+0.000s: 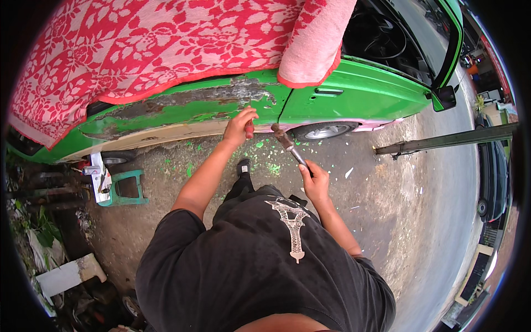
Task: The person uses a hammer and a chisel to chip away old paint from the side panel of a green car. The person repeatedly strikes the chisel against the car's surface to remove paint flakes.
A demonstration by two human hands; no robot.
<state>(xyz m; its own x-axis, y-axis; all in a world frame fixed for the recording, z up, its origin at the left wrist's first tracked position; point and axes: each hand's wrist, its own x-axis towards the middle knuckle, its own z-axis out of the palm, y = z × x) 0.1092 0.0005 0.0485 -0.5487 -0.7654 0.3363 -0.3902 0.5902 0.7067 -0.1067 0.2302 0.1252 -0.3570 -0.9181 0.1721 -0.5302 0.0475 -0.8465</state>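
Observation:
My right hand (pixel 316 183) is closed round the dark grip of a hammer (pixel 289 145), whose head points up toward the car. In my left hand (pixel 239 128) is a red-handled tool (pixel 249 130); its working end is mostly hidden, so I cannot tell its exact kind. That hand is held against or just in front of the side of a green car (pixel 359 83). Around it the paint is stripped in a long ragged patch (pixel 182 103) of grey and brown. The hammer head is apart from the red handle, a little to its right.
A red and pink floral blanket (pixel 182 39) drapes over the car's top. Green paint chips (pixel 274 169) litter the ground. A green stool (pixel 128 188) stands at the left, with items on it. A post (pixel 442 141) rises at the right, near the road.

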